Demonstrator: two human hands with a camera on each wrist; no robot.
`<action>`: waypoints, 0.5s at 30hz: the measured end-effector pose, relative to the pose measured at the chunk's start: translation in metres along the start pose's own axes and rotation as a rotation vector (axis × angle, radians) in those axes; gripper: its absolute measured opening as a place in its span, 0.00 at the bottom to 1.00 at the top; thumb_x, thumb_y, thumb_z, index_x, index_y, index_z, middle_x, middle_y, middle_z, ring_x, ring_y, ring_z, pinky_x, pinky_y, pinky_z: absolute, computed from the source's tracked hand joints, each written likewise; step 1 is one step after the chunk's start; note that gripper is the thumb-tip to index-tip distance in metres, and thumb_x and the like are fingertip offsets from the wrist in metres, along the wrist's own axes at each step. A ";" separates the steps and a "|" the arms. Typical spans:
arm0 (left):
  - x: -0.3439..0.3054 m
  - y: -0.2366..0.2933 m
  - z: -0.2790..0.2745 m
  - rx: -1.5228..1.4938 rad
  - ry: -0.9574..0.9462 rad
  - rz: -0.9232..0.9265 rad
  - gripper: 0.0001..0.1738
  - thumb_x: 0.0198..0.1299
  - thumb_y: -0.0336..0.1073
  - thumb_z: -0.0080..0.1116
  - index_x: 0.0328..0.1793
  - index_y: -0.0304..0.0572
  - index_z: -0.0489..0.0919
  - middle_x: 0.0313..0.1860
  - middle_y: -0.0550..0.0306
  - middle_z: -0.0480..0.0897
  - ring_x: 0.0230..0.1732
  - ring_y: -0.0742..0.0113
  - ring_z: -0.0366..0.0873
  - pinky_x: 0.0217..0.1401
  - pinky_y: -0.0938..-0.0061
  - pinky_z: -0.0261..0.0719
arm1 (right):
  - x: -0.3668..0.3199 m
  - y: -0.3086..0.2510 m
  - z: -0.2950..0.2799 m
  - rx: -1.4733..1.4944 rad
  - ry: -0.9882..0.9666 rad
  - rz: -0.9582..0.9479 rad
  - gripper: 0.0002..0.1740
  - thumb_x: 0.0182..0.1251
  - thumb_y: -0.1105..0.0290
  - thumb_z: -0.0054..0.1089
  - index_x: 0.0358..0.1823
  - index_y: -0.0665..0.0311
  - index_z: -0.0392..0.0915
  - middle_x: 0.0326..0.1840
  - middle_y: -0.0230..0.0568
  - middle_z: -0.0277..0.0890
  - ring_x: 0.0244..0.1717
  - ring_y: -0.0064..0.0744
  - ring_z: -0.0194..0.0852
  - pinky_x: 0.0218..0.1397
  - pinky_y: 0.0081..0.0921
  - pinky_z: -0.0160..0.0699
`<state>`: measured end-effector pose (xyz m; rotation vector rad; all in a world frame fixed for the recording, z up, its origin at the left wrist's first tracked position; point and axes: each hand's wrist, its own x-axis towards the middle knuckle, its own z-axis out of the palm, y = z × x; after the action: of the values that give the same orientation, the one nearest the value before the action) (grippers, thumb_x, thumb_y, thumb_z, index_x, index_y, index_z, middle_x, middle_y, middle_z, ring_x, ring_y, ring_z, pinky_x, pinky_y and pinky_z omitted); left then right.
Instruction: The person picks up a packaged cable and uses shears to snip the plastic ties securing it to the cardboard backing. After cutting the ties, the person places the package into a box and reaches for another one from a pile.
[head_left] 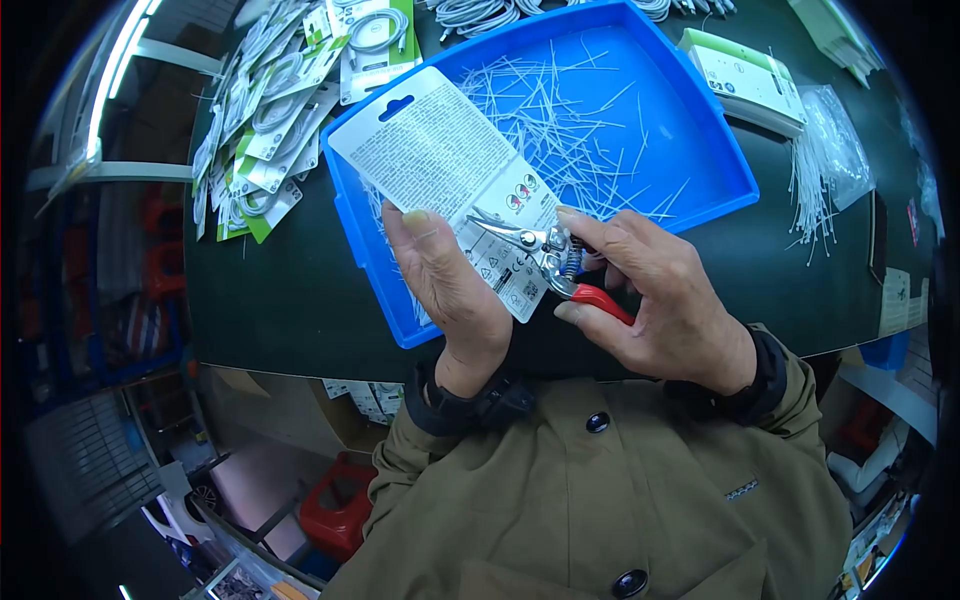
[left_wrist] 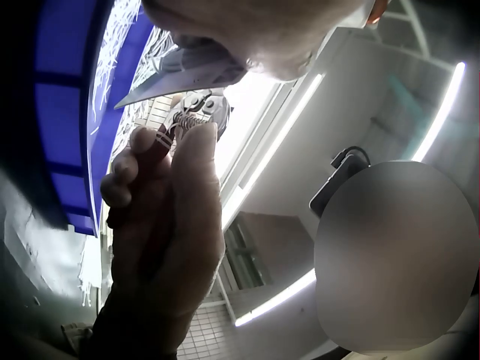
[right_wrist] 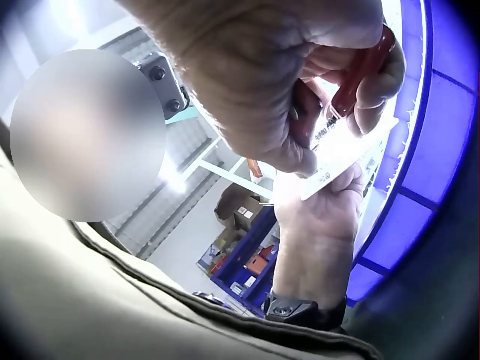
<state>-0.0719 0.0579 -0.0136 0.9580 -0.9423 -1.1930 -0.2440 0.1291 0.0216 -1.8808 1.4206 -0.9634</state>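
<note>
My left hand [head_left: 450, 285] holds a white printed packaging card [head_left: 425, 135] with a hang hole, tilted over the blue tray [head_left: 690, 130]. Its thumb lies along the card's edge and the other fingers are hidden behind. My right hand [head_left: 670, 290] grips red-handled pruning shears [head_left: 602, 300], with a spring between the handles. The metal blades point left, overlapping the card's lower half near the left thumb. From the right wrist, the red handle [right_wrist: 364, 75] shows inside the curled right hand [right_wrist: 247, 75], with the left hand [right_wrist: 315, 214] beyond it.
Many cut white cable ties [head_left: 560, 130] lie scattered in the tray. Carded cables [head_left: 270, 120] are piled at the left. Coiled grey cables [head_left: 480, 15] lie behind the tray. A stack of cards [head_left: 745, 80] and a bundle of ties [head_left: 812, 190] lie at the right.
</note>
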 end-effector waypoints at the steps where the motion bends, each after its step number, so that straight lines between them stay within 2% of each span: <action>1: -0.001 0.001 0.000 0.008 -0.015 0.018 0.29 0.88 0.55 0.39 0.72 0.34 0.69 0.60 0.44 0.82 0.55 0.61 0.87 0.55 0.64 0.87 | 0.002 -0.001 0.000 -0.003 -0.002 -0.011 0.39 0.62 0.68 0.81 0.74 0.68 0.75 0.40 0.47 0.78 0.41 0.47 0.80 0.44 0.41 0.81; 3: -0.002 0.000 -0.006 -0.087 -0.095 0.004 0.29 0.88 0.52 0.44 0.79 0.35 0.63 0.64 0.46 0.80 0.61 0.65 0.83 0.63 0.66 0.83 | 0.005 -0.002 0.000 -0.007 -0.008 -0.033 0.39 0.62 0.67 0.81 0.74 0.69 0.76 0.40 0.47 0.78 0.40 0.47 0.80 0.43 0.41 0.81; 4: -0.002 -0.002 -0.010 -0.134 -0.136 -0.004 0.30 0.88 0.50 0.46 0.82 0.36 0.60 0.66 0.47 0.79 0.64 0.68 0.81 0.67 0.68 0.81 | 0.006 -0.001 0.002 -0.018 -0.001 -0.032 0.40 0.61 0.70 0.81 0.75 0.67 0.76 0.41 0.46 0.78 0.39 0.43 0.80 0.41 0.38 0.81; 6: 0.000 -0.008 -0.013 -0.156 -0.162 -0.012 0.29 0.88 0.48 0.47 0.82 0.37 0.61 0.66 0.48 0.79 0.64 0.69 0.80 0.69 0.68 0.80 | 0.007 0.004 0.006 -0.041 0.014 -0.029 0.43 0.57 0.74 0.83 0.78 0.64 0.76 0.41 0.44 0.80 0.37 0.35 0.81 0.38 0.30 0.81; 9: 0.001 -0.007 -0.011 -0.160 -0.170 -0.024 0.26 0.88 0.46 0.46 0.81 0.39 0.62 0.66 0.51 0.79 0.64 0.70 0.80 0.69 0.68 0.80 | 0.008 0.001 0.006 -0.099 0.006 -0.010 0.43 0.58 0.75 0.82 0.77 0.64 0.77 0.40 0.42 0.79 0.37 0.35 0.80 0.38 0.31 0.80; 12: 0.001 -0.006 -0.009 -0.133 -0.153 -0.016 0.25 0.88 0.46 0.45 0.80 0.40 0.63 0.66 0.52 0.79 0.63 0.71 0.80 0.69 0.69 0.80 | 0.007 0.002 0.010 -0.066 0.014 -0.040 0.39 0.62 0.69 0.81 0.74 0.70 0.75 0.39 0.46 0.75 0.36 0.45 0.79 0.38 0.40 0.80; 15: 0.002 -0.004 -0.005 -0.118 -0.175 0.001 0.24 0.88 0.45 0.45 0.80 0.40 0.63 0.65 0.52 0.79 0.61 0.72 0.80 0.68 0.70 0.79 | 0.002 0.004 0.016 -0.024 0.048 -0.016 0.38 0.62 0.70 0.81 0.74 0.69 0.75 0.38 0.46 0.75 0.35 0.45 0.79 0.38 0.40 0.80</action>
<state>-0.0675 0.0560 -0.0187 0.7680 -0.9978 -1.3330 -0.2325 0.1269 0.0096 -1.9014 1.4527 -1.0097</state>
